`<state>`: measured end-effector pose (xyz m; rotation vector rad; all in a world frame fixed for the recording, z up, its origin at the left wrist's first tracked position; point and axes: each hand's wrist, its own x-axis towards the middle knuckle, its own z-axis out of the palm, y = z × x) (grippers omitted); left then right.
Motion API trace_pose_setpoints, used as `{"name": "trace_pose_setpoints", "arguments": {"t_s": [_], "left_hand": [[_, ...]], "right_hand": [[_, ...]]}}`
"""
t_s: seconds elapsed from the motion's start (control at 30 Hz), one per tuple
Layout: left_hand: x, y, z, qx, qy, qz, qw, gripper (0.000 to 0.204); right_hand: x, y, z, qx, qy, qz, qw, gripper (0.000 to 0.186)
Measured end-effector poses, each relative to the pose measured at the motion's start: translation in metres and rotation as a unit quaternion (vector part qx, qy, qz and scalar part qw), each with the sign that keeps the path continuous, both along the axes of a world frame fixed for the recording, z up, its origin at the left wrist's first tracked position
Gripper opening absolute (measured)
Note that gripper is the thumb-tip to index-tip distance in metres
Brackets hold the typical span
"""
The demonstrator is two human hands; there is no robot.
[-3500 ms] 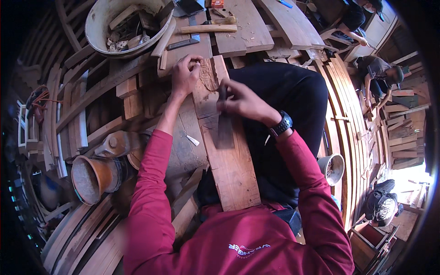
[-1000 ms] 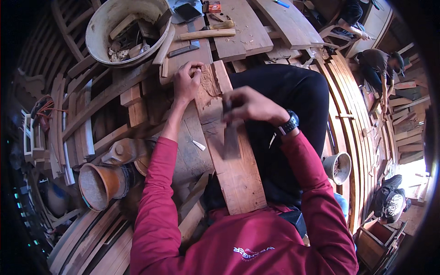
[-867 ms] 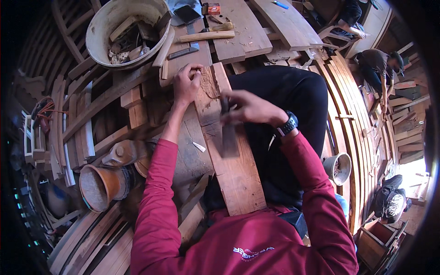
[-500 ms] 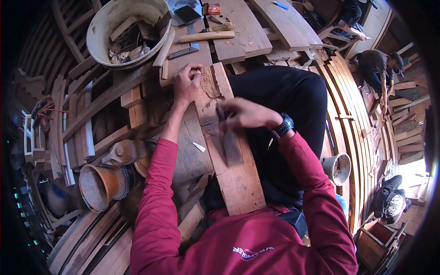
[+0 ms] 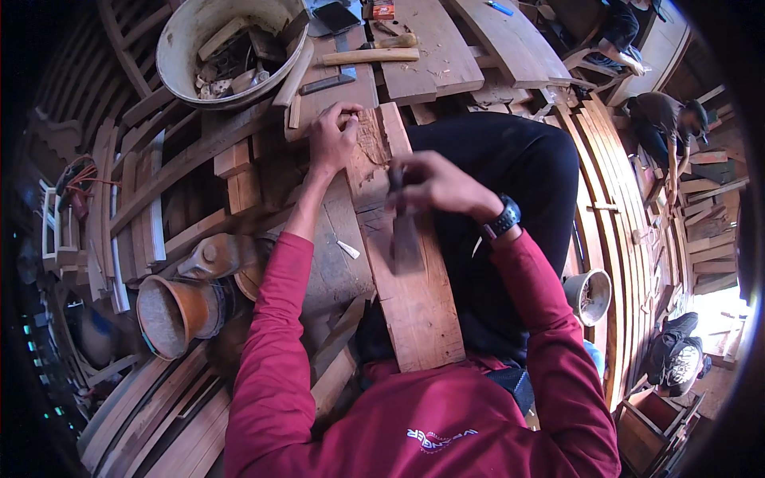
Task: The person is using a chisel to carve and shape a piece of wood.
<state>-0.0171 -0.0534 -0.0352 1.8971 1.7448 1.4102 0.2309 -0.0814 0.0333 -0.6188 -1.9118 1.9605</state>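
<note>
A long wooden board reaches from my lap away from me, its far part roughly carved out. My left hand is closed at the board's far left edge, fingers curled against it. In my right hand is a dark tool with a broad flat blade, smeared by motion; its exact kind cannot be told. The blade points toward me over the middle of the board, and whether it touches the wood is unclear. A small pale wood chip lies left of the board.
A white bucket with wood scraps stands far left. Beyond my hands lie a wooden-handled tool, a red box and wide planks. An orange-brown pot is at left, a small bucket at right. Other people work far right.
My right hand has risen slightly away from me and to the right, and the blade moved with it. My left hand stays at the board's edge. The view has shifted a little.
</note>
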Motion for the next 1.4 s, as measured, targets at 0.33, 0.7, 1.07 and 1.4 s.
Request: {"name": "trace_pose_setpoints", "arguments": {"t_s": [0.33, 0.7, 1.07, 1.4], "left_hand": [[-0.002, 0.000, -0.003, 0.005, -0.009, 0.000, 1.000, 0.020], [0.000, 0.000, 0.001, -0.011, -0.003, -0.006, 1.000, 0.021], [0.001, -0.004, 0.003, -0.021, -0.031, -0.004, 0.999, 0.021], [0.003, -0.002, 0.003, -0.026, -0.020, -0.003, 0.999, 0.020]], "right_hand": [[0.001, 0.003, 0.004, 0.049, -0.025, -0.016, 0.998, 0.021], [0.000, -0.001, 0.007, 0.077, -0.059, -0.113, 0.989, 0.018], [-0.003, 0.002, -0.004, 0.035, 0.000, -0.152, 0.988, 0.027], [0.000, 0.004, -0.014, 0.077, 0.039, -0.159, 0.984, 0.035]]}}
